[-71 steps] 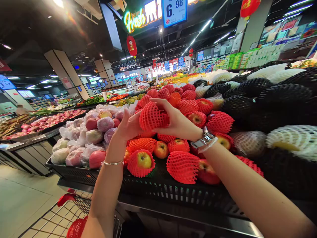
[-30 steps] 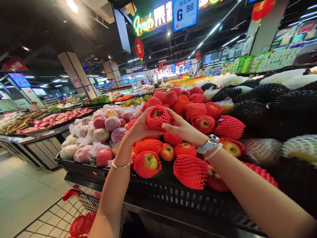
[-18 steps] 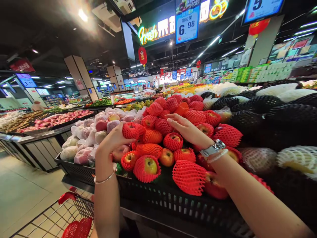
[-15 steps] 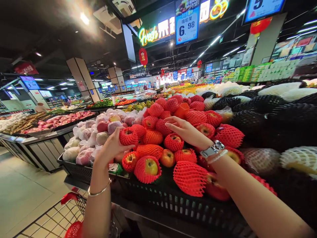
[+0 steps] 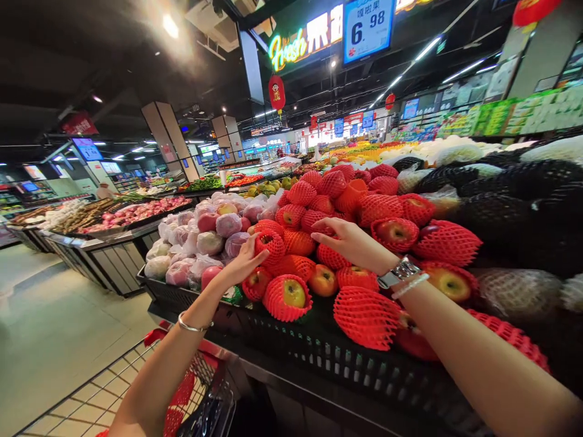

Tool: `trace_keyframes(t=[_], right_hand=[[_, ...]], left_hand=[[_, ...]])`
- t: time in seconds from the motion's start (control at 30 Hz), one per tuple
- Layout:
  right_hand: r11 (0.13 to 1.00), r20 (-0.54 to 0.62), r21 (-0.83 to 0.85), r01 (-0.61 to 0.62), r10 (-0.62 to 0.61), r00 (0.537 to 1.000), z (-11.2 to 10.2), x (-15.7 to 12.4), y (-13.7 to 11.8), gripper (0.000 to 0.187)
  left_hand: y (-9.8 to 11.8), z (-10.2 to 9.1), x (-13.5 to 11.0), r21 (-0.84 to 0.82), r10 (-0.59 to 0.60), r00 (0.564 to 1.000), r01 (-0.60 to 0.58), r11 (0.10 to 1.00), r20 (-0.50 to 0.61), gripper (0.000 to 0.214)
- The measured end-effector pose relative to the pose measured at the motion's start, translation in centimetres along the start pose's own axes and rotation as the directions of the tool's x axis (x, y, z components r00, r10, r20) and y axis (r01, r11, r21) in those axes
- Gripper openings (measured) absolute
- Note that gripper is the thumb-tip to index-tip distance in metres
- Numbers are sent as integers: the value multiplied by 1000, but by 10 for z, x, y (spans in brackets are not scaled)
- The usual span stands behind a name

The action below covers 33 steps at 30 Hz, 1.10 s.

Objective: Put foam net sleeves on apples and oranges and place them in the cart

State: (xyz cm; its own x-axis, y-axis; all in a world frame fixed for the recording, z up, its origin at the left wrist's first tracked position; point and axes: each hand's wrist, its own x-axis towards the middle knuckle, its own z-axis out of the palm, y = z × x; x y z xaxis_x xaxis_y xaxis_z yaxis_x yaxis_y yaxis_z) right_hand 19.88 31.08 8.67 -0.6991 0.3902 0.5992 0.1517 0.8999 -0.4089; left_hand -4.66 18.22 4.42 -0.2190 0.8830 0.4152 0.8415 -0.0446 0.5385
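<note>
Both grips lie slack: left hand [image 5: 246, 262] beside round, foam-netted apple [image 5: 273, 244], right hand [image 5: 357, 244] over more apples [image 5: 333, 257]; slotted crate [image 5: 291, 338], pale floor [image 5: 77, 321].

The left hand [image 5: 243, 264] overlaps the near side of an apple in red foam netting [image 5: 272, 244], so contact is unclear. The right hand [image 5: 350, 243] hides parts of the netted apples at the middle of the black slotted plastic crate [image 5: 319, 352]. Toward the crate's right edge, fruit in black foam netting [image 5: 492, 212] blurs into shadow. The silver wire cart [image 5: 78, 387] and both forearms are cut off by the picture's edge.
</note>
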Motion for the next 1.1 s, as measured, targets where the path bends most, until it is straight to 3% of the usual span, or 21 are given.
trace_keyframes(t=[0.2,0.47,0.7,0.9,1.03,1.1], right_hand=[[996,-19,-84,24,-26,999,0,-2,2,32],[986,-11,-107,126,-128,992,11,-6,2,38],[975,-24,-188,122,-129,991,12,-6,8,37],[973,-14,-187,138,-143,990,15,-8,1,36],[969,20,-214,120,-118,993,17,-10,-3,36],[964,35,-236,125,-120,992,18,-11,-4,37]], left_hand=[[-11,-25,-30,6,6,1000,-6,1000,-8,79],[-29,-35,-55,74,55,997,-51,996,-56,64],[-30,-25,-35,24,62,994,-60,998,-95,62],[-16,-5,-7,77,195,979,-189,979,-67,70],[-14,0,-6,19,155,988,-155,988,-13,83],[-18,2,-9,-26,168,985,-169,985,-40,92]])
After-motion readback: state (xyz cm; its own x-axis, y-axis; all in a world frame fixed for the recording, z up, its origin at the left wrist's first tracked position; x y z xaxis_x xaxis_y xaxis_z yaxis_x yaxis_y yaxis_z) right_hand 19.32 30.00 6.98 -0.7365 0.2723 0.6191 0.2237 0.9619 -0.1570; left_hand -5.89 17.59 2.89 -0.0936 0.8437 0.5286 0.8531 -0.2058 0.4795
